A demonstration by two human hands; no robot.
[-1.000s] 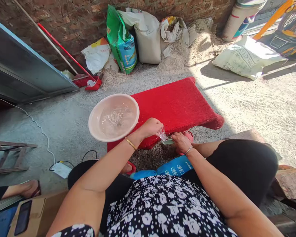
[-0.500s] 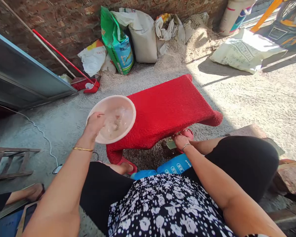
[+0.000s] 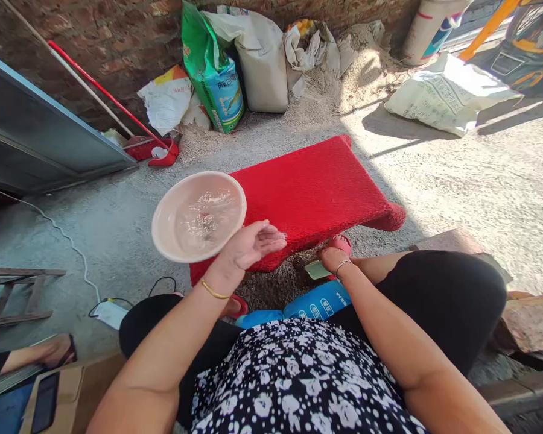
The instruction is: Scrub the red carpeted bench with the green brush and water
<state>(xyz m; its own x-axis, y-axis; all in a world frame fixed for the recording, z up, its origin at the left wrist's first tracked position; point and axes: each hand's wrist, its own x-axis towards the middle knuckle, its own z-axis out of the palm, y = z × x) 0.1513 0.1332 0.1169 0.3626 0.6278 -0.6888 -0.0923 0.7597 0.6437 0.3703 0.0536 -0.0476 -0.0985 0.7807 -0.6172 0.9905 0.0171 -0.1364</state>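
Note:
My left hand (image 3: 253, 244) hovers with fingers spread over the near edge of a red carpeted bench (image 3: 317, 193), holding nothing. Just left of it a pale pink basin (image 3: 198, 215) with water and something small in it sits on the bench's left end. My right hand (image 3: 333, 259) is low below the bench's near edge, gripping a small flat green tool (image 3: 317, 270) above a dark pile of grit on the ground (image 3: 280, 283). A blue bag (image 3: 317, 301) lies between my knees.
Sacks (image 3: 262, 57) and a green bag (image 3: 212, 72) lean on the brick wall beside a sand heap. A red broom (image 3: 156, 150) lies at left, a white sack (image 3: 443, 93) at right. A cable and adapter (image 3: 111, 312), a wooden frame (image 3: 13, 292) and another person's foot (image 3: 57, 349) are at left.
My left hand carried a small clear piece from beside the right hand to the basin, let it go there, and has come back empty toward the bench's near edge.

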